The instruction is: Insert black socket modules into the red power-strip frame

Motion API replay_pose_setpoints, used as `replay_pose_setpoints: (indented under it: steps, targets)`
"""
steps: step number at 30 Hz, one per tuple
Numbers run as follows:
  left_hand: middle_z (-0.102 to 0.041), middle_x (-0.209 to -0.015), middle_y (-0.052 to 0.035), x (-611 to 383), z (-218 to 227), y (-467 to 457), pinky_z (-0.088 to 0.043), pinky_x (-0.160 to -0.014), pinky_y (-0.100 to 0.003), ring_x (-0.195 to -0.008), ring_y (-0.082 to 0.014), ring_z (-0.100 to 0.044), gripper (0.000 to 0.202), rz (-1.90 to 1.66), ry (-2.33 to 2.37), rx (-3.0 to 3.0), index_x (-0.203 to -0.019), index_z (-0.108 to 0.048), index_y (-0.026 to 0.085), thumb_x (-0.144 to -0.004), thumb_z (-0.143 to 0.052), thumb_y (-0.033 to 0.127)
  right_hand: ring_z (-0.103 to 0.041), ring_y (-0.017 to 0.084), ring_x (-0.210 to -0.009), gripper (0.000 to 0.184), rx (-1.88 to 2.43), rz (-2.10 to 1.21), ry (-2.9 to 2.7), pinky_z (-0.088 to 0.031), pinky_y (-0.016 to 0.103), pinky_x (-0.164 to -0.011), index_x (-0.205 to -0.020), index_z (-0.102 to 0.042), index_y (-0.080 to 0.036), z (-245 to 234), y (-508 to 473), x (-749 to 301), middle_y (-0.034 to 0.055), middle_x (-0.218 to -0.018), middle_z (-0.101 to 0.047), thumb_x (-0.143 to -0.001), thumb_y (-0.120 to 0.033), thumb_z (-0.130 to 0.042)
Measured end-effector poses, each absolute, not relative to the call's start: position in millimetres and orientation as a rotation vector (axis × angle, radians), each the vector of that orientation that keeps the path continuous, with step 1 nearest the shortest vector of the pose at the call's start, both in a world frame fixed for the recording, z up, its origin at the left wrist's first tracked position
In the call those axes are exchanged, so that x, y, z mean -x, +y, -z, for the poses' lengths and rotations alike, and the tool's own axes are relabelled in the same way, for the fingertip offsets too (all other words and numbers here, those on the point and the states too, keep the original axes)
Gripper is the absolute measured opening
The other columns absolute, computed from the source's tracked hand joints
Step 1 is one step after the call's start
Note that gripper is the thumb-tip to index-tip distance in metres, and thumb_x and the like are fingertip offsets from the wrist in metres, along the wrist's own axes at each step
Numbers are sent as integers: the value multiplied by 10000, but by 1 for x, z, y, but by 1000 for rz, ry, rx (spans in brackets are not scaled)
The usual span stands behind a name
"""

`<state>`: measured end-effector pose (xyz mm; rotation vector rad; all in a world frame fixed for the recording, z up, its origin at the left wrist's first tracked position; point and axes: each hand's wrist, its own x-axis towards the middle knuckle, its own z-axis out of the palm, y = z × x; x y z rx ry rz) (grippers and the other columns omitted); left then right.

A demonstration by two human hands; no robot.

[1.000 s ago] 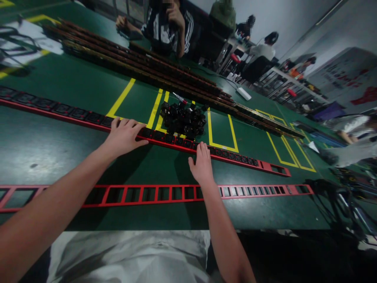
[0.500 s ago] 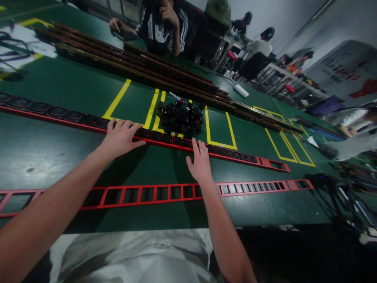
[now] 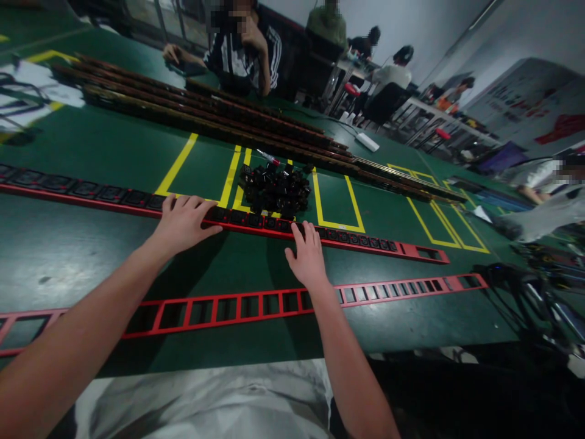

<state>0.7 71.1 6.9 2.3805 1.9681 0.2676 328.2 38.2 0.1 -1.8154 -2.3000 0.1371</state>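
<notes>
A long red power strip [image 3: 269, 232], its row filled with black sockets, runs across the green table. My left hand [image 3: 185, 222] lies over its middle, fingers across the far edge and thumb along the near side. Further right, my right hand [image 3: 306, 253] grips the same strip with fingertips on top and thumb at the near edge. Both palms hide some sockets. Just behind the strip sits a pile of small black socket pieces [image 3: 276, 188]. Closer to my body, a red frame [image 3: 247, 306] with bare rectangular openings lies under my forearms.
Several long dark rails [image 3: 214, 116] lie behind the pile. A red-and-clear pen-like tool [image 3: 269, 157] rests beside it. Yellow tape [image 3: 320, 201] marks the table. Black cables [image 3: 516, 299] lie at the right end. A person [image 3: 242, 49] sits across the table; others work further back.
The view has tilted and shifted slightly, so the table's left side appears lower. Both hands keep their places on the strip.
</notes>
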Motion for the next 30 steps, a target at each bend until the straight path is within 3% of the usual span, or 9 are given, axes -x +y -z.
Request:
replay_pose_setpoints:
  steps: [7, 14, 26, 30]
  targets:
    - [-617, -1403, -203, 3, -6, 73, -294, -1161, -678, -1321, -437, -507, 652, -249, 1930, -2416, -1481, -566, 187, -973, -498, 589, -223, 335, -1622, 692, 1838, -154, -2296, -231, 541, -1304, -1626, -414, -144, -3, 37, -327, 200, -1714, -314, -964, -230, -594]
    - [-616, -1401, -189, 4, -4, 73, -278, -1177, -640, -1344, -424, -493, 615, -259, 1942, -2400, -1473, -573, 184, -976, -538, 545, -295, 338, -1586, 656, 1940, -117, -2252, -315, 668, -1189, -1612, -436, -247, -6, 35, -324, 159, -1718, -328, -973, -243, -585]
    - [-613, -1407, -177, 5, -3, 73, -283, -1174, -632, -1338, -416, -494, 619, -221, 1954, -2419, -1484, -550, 181, -986, -518, 548, -279, 344, -1593, 671, 1926, -155, -2249, -345, 646, -1175, -1622, -418, -227, -6, 34, -322, 176, -1726, -305, -970, -226, -576]
    - [-601, -1432, -174, 16, -5, 76, -338, -1142, -590, -1338, -398, -509, 627, -255, 1937, -2374, -1487, -535, 173, -967, -543, 524, -271, 346, -1600, 676, 1914, -144, -2264, -341, 651, -1180, -1624, -416, -241, -5, 35, -324, 173, -1729, -300, -967, -231, -578]
